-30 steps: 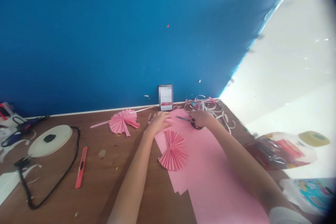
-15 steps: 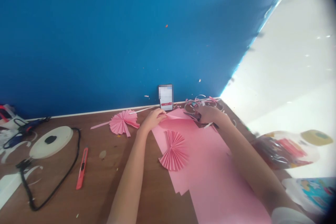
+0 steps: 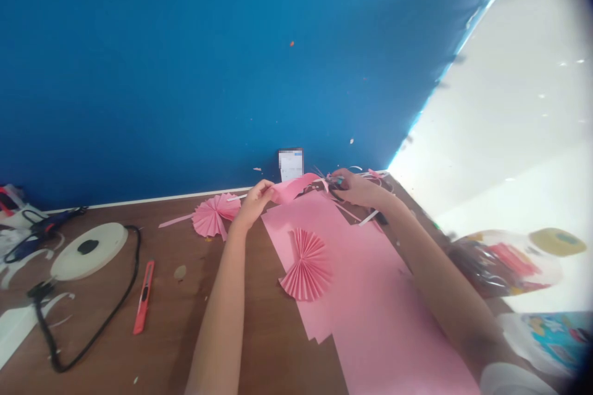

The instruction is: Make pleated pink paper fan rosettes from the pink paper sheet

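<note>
Scissors (image 3: 335,191) sit in the right hand (image 3: 356,189) in the head view, just right of the frame's centre, its fingers curled around the handles. The left hand (image 3: 256,199), apart from it, pinches one end of a pink strip (image 3: 293,189) near the frame's centre. Below lie pink sheets (image 3: 370,296) with a pleated fan (image 3: 306,265) on top. A red knife (image 3: 144,297) lies at lower left.
</note>
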A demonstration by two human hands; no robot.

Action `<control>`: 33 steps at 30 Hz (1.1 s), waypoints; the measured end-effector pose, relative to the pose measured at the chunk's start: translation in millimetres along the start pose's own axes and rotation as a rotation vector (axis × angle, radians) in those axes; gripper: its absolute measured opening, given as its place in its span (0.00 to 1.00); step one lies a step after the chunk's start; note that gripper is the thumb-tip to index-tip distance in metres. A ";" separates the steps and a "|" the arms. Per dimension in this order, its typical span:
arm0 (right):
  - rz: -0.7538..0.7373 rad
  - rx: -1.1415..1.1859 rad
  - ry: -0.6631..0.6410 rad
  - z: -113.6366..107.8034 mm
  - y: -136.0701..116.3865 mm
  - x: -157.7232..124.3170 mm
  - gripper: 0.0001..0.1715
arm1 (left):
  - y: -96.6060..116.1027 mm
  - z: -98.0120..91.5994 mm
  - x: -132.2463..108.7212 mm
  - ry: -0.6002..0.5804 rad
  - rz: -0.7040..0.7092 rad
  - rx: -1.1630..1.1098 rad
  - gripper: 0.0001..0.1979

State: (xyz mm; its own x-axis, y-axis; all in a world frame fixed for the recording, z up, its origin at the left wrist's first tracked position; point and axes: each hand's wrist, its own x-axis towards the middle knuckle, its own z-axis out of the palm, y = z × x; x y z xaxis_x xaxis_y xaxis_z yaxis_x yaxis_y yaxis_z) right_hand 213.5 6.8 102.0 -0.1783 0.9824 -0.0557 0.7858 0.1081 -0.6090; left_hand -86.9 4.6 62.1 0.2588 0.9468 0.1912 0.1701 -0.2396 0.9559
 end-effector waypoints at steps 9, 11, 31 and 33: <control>0.016 0.736 0.014 -5.4 -15.1 -0.3 0.23 | -3.6 -1.5 -2.6 -0.056 -0.060 -0.169 0.11; 0.020 0.757 0.032 -5.3 -14.8 0.6 0.25 | -4.1 -1.5 -2.2 -0.052 -0.067 -0.180 0.10; 0.010 0.939 0.019 75.3 -42.3 -3.6 0.30 | -12.1 13.2 5.5 -0.038 -0.049 -0.048 0.05; 0.040 0.994 0.036 77.5 -43.5 -4.9 0.29 | -10.0 15.5 5.5 -0.034 -0.041 -0.071 0.04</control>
State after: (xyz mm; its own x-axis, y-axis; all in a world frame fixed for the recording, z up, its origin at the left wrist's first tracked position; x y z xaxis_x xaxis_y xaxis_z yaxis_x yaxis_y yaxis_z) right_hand 134.2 -14.5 67.4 -0.1317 0.9883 -0.0768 -0.0657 -0.0860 -0.9941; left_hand -72.4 8.9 50.1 0.2857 0.9473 0.1448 0.1138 -0.1835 0.9764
